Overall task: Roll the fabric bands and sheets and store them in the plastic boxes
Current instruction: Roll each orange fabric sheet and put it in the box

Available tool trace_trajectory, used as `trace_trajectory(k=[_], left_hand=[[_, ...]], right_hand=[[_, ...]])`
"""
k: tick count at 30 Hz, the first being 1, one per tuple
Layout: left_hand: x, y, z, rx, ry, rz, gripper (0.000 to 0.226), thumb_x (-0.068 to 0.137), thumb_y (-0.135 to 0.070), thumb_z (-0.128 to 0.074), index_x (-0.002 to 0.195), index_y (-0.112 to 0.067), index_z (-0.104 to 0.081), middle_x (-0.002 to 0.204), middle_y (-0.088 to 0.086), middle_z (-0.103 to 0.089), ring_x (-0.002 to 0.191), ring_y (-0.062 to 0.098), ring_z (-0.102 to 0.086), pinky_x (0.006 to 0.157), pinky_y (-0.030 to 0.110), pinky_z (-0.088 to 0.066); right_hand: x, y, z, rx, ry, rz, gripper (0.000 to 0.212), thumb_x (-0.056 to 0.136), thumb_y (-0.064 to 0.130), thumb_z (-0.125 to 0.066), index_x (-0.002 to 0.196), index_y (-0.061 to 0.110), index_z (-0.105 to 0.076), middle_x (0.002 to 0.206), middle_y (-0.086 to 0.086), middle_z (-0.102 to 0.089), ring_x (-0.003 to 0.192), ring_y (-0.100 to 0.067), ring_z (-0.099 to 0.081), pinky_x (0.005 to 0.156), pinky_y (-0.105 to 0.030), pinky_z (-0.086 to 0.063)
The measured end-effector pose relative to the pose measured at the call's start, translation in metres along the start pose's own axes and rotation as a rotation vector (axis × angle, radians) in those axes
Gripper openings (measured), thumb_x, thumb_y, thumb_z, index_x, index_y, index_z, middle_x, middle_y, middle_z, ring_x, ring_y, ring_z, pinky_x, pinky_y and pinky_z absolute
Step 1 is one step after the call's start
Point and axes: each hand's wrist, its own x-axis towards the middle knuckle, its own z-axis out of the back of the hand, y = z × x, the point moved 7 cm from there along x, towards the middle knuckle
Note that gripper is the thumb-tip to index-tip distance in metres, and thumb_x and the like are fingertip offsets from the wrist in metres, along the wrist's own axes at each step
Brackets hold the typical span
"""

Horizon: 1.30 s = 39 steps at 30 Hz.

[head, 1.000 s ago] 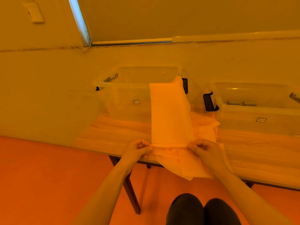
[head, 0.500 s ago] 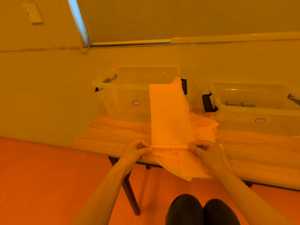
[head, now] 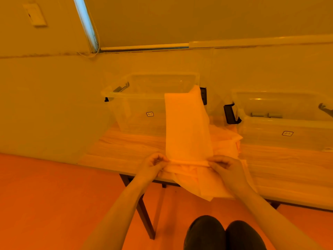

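A: The fabric band (head: pixel 187 123) was laid lengthwise away from the table (head: pixel 288 165) edge, its far end draped over the left plastic box (head: pixel 137 98).

B: Its rolled near edge was pinched by the left hand (head: pixel 153 164) and right hand (head: pixel 225 166).

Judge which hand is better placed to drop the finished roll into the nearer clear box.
Left, probably. The left hand pinches the band's rolled end on the side toward the left box, onto whose rim the band leans. The right hand sits farther from it, beside the loose fabric pile.
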Motion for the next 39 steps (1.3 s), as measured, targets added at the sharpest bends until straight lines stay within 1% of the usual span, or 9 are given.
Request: trace_trajectory(k=[3, 6, 8, 15, 23, 27, 31, 35, 39], left_hand=[[-0.001, 0.000, 0.000, 0.003, -0.021, 0.016, 0.014, 0.093, -0.010, -0.057, 0.096, -0.016, -0.069, 0.067, -0.013, -0.058, 0.050, -0.002, -0.049, 0.049, 0.013, -0.038], [-0.002, 0.001, 0.000, 0.020, -0.012, 0.020, 0.016, 0.090, -0.013, -0.063, 0.096, -0.026, -0.071, 0.074, -0.010, -0.062, 0.057, -0.002, -0.053, 0.051, 0.015, -0.041], [-0.003, 0.001, -0.001, 0.046, -0.006, 0.020, 0.018, 0.086, -0.013, -0.069, 0.093, -0.029, -0.071, 0.069, -0.010, -0.062, 0.058, 0.001, -0.054, 0.051, 0.015, -0.040], [-0.003, -0.006, -0.005, 0.067, -0.011, -0.026, 0.012, 0.090, -0.017, -0.063, 0.091, -0.023, -0.073, 0.071, -0.013, -0.065, 0.058, -0.004, -0.056, 0.051, 0.014, -0.041], [0.002, -0.009, -0.010, 0.094, 0.021, -0.083, 0.016, 0.094, -0.018, -0.058, 0.081, -0.020, -0.067, 0.064, -0.007, -0.063, 0.048, 0.000, -0.050, 0.052, 0.026, -0.039], [0.005, -0.008, -0.012, 0.075, 0.027, -0.068, 0.013, 0.093, -0.017, -0.059, 0.084, -0.015, -0.068, 0.056, -0.007, -0.062, 0.045, 0.003, -0.048, 0.050, 0.025, -0.040], [0.006, 0.000, -0.011, -0.059, -0.019, -0.035, 0.008, 0.091, -0.012, -0.062, 0.095, -0.009, -0.068, 0.060, -0.006, -0.062, 0.047, 0.002, -0.051, 0.045, 0.017, -0.037], [0.006, 0.004, -0.014, -0.036, 0.003, -0.062, 0.001, 0.092, -0.013, -0.059, 0.093, -0.014, -0.060, 0.059, -0.008, -0.057, 0.048, 0.002, -0.050, 0.046, 0.016, -0.035], [0.006, 0.005, -0.013, 0.034, 0.013, -0.077, 0.010, 0.094, -0.015, -0.058, 0.090, -0.022, -0.064, 0.064, -0.005, -0.054, 0.053, 0.003, -0.050, 0.048, 0.017, -0.036]], right_hand=[[0.000, 0.000, 0.000, -0.025, 0.018, 0.018, 0.020, 0.084, 0.005, -0.068, 0.094, 0.022, -0.071, 0.100, 0.010, -0.068, 0.088, 0.006, -0.062, 0.075, -0.015, -0.051], [-0.001, 0.000, -0.001, 0.040, 0.019, -0.001, 0.026, 0.078, -0.002, -0.073, 0.090, 0.021, -0.072, 0.098, 0.003, -0.070, 0.083, 0.002, -0.066, 0.073, -0.015, -0.053], [-0.002, 0.000, -0.001, 0.042, 0.014, -0.008, 0.025, 0.077, -0.001, -0.074, 0.089, 0.021, -0.072, 0.096, 0.004, -0.070, 0.081, 0.000, -0.066, 0.070, -0.015, -0.053], [-0.006, 0.006, 0.005, 0.038, -0.070, 0.039, 0.011, 0.082, 0.009, -0.071, 0.079, 0.019, -0.074, 0.076, 0.007, -0.072, 0.071, -0.001, -0.064, 0.064, -0.015, -0.050], [-0.008, 0.005, 0.005, 0.106, -0.083, 0.046, 0.007, 0.084, 0.009, -0.069, 0.086, 0.016, -0.072, 0.070, -0.003, -0.071, 0.065, -0.009, -0.065, 0.061, -0.018, -0.051], [-0.007, 0.003, 0.004, 0.128, -0.077, 0.039, 0.012, 0.085, 0.008, -0.067, 0.090, 0.019, -0.070, 0.072, -0.002, -0.070, 0.066, -0.010, -0.066, 0.062, -0.018, -0.051], [-0.006, 0.001, 0.002, 0.105, -0.039, 0.041, 0.013, 0.086, 0.007, -0.066, 0.088, 0.019, -0.071, 0.080, 0.001, -0.072, 0.072, -0.010, -0.067, 0.065, -0.018, -0.052], [-0.006, 0.004, 0.002, 0.057, -0.017, 0.034, 0.013, 0.085, 0.003, -0.067, 0.091, 0.014, -0.072, 0.092, 0.004, -0.070, 0.081, -0.001, -0.065, 0.071, -0.014, -0.051], [-0.007, 0.005, 0.003, 0.048, -0.024, 0.026, 0.020, 0.085, -0.001, -0.066, 0.088, 0.018, -0.072, 0.094, 0.007, -0.069, 0.083, 0.003, -0.064, 0.073, -0.012, -0.050]])
